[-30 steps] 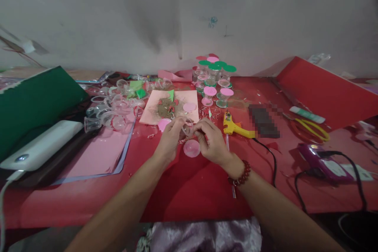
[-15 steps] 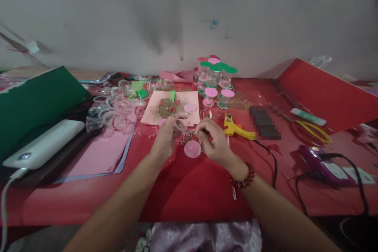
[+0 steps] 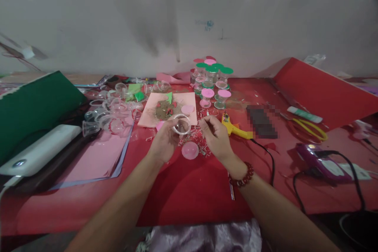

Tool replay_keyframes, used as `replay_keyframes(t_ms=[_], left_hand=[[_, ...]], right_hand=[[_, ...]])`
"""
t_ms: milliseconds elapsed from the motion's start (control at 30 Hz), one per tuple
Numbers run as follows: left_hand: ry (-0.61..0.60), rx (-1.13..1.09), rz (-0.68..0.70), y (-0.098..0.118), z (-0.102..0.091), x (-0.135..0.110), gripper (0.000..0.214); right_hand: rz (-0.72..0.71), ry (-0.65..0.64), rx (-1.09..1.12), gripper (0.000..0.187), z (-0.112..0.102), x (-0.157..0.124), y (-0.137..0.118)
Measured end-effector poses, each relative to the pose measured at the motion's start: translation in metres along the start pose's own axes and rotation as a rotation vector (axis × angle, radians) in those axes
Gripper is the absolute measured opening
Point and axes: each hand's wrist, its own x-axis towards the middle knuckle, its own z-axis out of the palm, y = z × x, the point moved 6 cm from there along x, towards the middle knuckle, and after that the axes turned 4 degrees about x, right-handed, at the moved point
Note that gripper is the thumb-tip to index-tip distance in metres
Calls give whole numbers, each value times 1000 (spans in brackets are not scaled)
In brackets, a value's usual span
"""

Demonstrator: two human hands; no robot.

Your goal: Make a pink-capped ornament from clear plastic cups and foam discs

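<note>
Clear plastic cup (image 3: pixel 181 124) is sitting in the fingertips of the left hand (image 3: pixel 165 140), lifted just above the red worktop (image 3: pixel 183 193) with its open rim turned toward the camera. It is hovering just in front of the pink paper sheet (image 3: pixel 189 115), which is carrying a small heap of brown filler (image 3: pixel 164 110) and a pink foam disc (image 3: pixel 187 109). The right hand (image 3: pixel 216 137) is floating just right of the cup, fingers curled in narrowly as if pinching something tiny; whether anything is between them I cannot tell. A second pink disc (image 3: pixel 190 150) is lying flat on the worktop just below the cup, between the two hands.

Judging by what is lying around, the work looks partly done. Behind the pink sheet, a cluster of finished jars (image 3: pixel 211 80) with green and pink tops is standing together. Left of the sheet, a pile of empty clear cups (image 3: pixel 110 112) is waiting, uncapped. The cup in hand appears open and not yet capped. A yellow glue gun (image 3: pixel 233 126) is resting right of the sheet, close to the right hand, untouched.
</note>
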Motion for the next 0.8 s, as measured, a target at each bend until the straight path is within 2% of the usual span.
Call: replay_keyframes(t_ms=[133,300,400,800], left_hand=[[-30,-38,-28,-1,1,-2,26],[-62,-47,-52,0,3,-4,28],[-84,-61,-29,1,5,-4,29],[-96,43,47,-3,-1,-2,47]], right_hand=[[8,68,15,9,-4,1,1],[88,-17,121,14,0,3,0],[120,-45,105,20,2,4,2],[68,41,135,10,1,5,3]])
